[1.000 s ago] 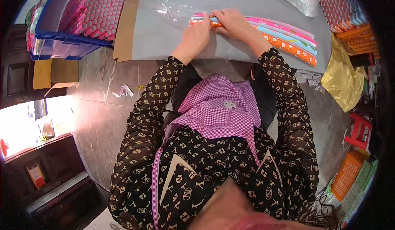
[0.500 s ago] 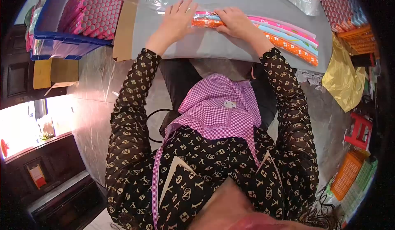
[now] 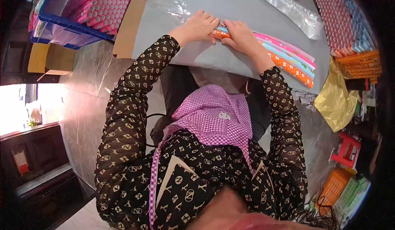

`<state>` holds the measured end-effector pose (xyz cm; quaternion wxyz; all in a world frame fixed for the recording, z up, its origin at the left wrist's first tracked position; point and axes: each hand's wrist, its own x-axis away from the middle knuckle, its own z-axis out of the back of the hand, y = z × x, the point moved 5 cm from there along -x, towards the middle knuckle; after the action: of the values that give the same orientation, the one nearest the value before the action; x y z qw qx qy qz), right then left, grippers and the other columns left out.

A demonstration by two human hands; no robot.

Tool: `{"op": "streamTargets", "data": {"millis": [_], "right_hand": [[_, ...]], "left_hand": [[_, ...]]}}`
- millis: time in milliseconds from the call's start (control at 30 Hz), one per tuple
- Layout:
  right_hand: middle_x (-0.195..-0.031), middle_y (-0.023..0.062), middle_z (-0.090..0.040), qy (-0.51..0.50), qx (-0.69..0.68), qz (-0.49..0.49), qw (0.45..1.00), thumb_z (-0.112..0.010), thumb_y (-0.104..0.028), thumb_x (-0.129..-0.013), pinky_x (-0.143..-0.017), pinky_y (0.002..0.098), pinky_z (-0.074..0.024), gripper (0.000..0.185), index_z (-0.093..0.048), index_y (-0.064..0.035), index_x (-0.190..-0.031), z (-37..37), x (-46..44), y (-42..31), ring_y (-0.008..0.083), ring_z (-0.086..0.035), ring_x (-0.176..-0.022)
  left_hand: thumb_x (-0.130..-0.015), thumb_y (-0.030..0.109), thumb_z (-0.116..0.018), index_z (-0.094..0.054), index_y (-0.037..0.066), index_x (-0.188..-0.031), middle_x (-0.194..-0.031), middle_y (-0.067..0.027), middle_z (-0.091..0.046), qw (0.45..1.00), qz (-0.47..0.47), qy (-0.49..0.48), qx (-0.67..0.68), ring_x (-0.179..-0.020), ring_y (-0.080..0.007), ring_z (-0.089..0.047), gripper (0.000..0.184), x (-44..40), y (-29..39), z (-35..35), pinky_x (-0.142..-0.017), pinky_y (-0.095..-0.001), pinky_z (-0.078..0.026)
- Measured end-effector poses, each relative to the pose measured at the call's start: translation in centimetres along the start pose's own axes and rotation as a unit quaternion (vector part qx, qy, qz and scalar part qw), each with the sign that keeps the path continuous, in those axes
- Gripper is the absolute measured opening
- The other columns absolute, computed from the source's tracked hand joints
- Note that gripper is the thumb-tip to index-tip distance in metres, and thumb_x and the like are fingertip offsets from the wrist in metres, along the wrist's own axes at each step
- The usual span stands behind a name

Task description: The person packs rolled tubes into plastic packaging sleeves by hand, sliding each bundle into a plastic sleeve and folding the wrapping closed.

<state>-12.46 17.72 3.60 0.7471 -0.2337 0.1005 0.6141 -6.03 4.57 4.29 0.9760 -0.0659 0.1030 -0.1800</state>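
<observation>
Two hands meet over one bundle of at least four slim patterned rolls, at upper centre to upper right of the frame, on one grey table. The right hand straddles the bundle, thumb on the near side, fingers on the far side, a narrow grip holding the rolls. The left hand lies over their left end, fingers and thumb a little apart; whether it is closed on them I cannot tell. The bundle's long axis slants from upper centre down to the right, its right ends fanned slightly. One blue crate of pink tubes sits upper left; one yellow sheet hangs at right.
</observation>
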Motion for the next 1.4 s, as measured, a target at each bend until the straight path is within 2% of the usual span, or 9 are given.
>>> {"op": "streamTargets", "data": {"millis": [67,267,367,500,600,1033,1233,1333,1400], "right_hand": [[-0.111,0.0206,-0.056,-0.062,-0.002,-0.046,0.997,-0.069,-0.034,-0.075,-0.091,0.0431,-0.0422,0.064,-0.046,0.0003,-0.124,-0.4,0.1,0.6,0.0367,-0.053,-0.103],[-0.118,0.0224,-0.054,-0.124,-0.043,-0.077,0.988,-0.077,-0.039,-0.062,-0.096,0.0447,-0.0396,0.088,-0.04,0.002,-0.131,2.5,2.0,1.2,0.0392,-0.049,-0.112],[-0.125,0.0227,-0.051,-0.109,0.002,-0.088,0.99,-0.079,-0.038,-0.058,-0.099,0.0452,-0.0377,0.096,-0.037,0.0019,-0.134,5.1,6.0,3.2,0.0388,-0.048,-0.115],[-0.13,0.0224,-0.049,-0.162,0.03,-0.133,0.977,-0.079,-0.036,-0.06,-0.1,0.0451,-0.0364,0.091,-0.039,0.001,-0.133,7.9,10.6,5.6,0.0385,-0.048,-0.116],[-0.125,0.0191,-0.052,-0.119,-0.002,-0.152,0.981,-0.077,-0.031,-0.066,-0.099,0.0424,-0.0381,0.076,-0.046,0.0,-0.128,7.4,12.6,6.3,0.0364,-0.048,-0.114],[-0.119,0.0189,-0.055,-0.086,0.011,-0.147,0.985,-0.075,-0.03,-0.068,-0.097,0.0429,-0.0393,0.069,-0.048,0.0012,-0.123,7.1,12.8,5.3,0.0355,-0.05,-0.11],[-0.12,0.0178,-0.055,-0.084,0.014,-0.169,0.982,-0.075,-0.028,-0.069,-0.096,0.0418,-0.0401,0.067,-0.048,0.0002,-0.124,6.9,13.0,4.9,0.0347,-0.05,-0.111],[-0.119,0.0178,-0.055,-0.088,0.006,-0.186,0.979,-0.075,-0.028,-0.069,-0.095,0.0418,-0.0405,0.067,-0.049,0.0004,-0.124,7.1,12.9,4.8,0.0347,-0.05,-0.109],[-0.117,0.0179,-0.056,-0.093,0.001,-0.199,0.976,-0.075,-0.029,-0.069,-0.095,0.0419,-0.0407,0.066,-0.049,0.0008,-0.123,7.4,12.6,4.9,0.0348,-0.051,-0.107]], "left_hand": [[-0.066,0.051,-0.072,-0.053,0.003,-0.108,-0.099,-0.0083,-0.061,1.0,-0.004,0.023,0.002,-0.101,-0.0258,-0.056,0.066,-0.2,0.0,-0.2,-0.092,-0.041,-0.039],[-0.062,0.052,-0.072,-0.051,0.005,-0.109,-0.096,-0.0072,-0.058,0.999,-0.016,0.045,0.004,-0.096,-0.0249,-0.055,0.07,0.3,0.1,0.1,-0.091,-0.0373,-0.039],[-0.063,0.054,-0.07,-0.051,0.005,-0.107,-0.094,-0.0071,-0.058,0.998,-0.026,0.053,0.014,-0.095,-0.0243,-0.055,0.069,0.6,0.1,-0.1,-0.09,-0.0368,-0.039],[-0.063,0.055,-0.069,-0.051,0.004,-0.103,-0.093,-0.0069,-0.057,0.997,-0.027,0.071,0.029,-0.094,-0.0235,-0.055,0.068,0.8,0.6,-0.1,-0.088,-0.0355,-0.039],[-0.062,0.055,-0.07,-0.051,0.004,-0.103,-0.092,-0.0073,-0.057,0.998,-0.035,0.037,0.043,-0.093,-0.0238,-0.055,0.068,0.3,2.1,-0.6,-0.087,-0.0345,-0.04],[-0.062,0.059,-0.068,-0.05,0.001,-0.098,-0.088,-0.0108,-0.055,0.993,-0.037,0.089,0.072,-0.09,-0.0267,-0.055,0.071,-0.1,3.5,-1.1,-0.085,-0.036,-0.041],[-0.062,0.06,-0.067,-0.049,-0.003,-0.111,-0.089,-0.012,-0.056,0.991,-0.025,0.106,0.073,-0.092,-0.0284,-0.055,0.083,-0.7,4.1,-0.5,-0.088,-0.0373,-0.041],[-0.067,0.054,-0.069,-0.047,-0.001,-0.121,-0.1,-0.0142,-0.059,0.995,0.007,0.024,0.092,-0.1,-0.0304,-0.055,0.08,-1.0,3.7,-0.6,-0.093,-0.0389,-0.04],[-0.075,0.043,-0.071,-0.05,0.003,-0.123,-0.113,-0.0152,-0.059,0.981,0.021,0.186,0.056,-0.109,-0.032,-0.053,0.066,-0.4,2.7,1.3,-0.098,-0.0399,-0.037]]}}
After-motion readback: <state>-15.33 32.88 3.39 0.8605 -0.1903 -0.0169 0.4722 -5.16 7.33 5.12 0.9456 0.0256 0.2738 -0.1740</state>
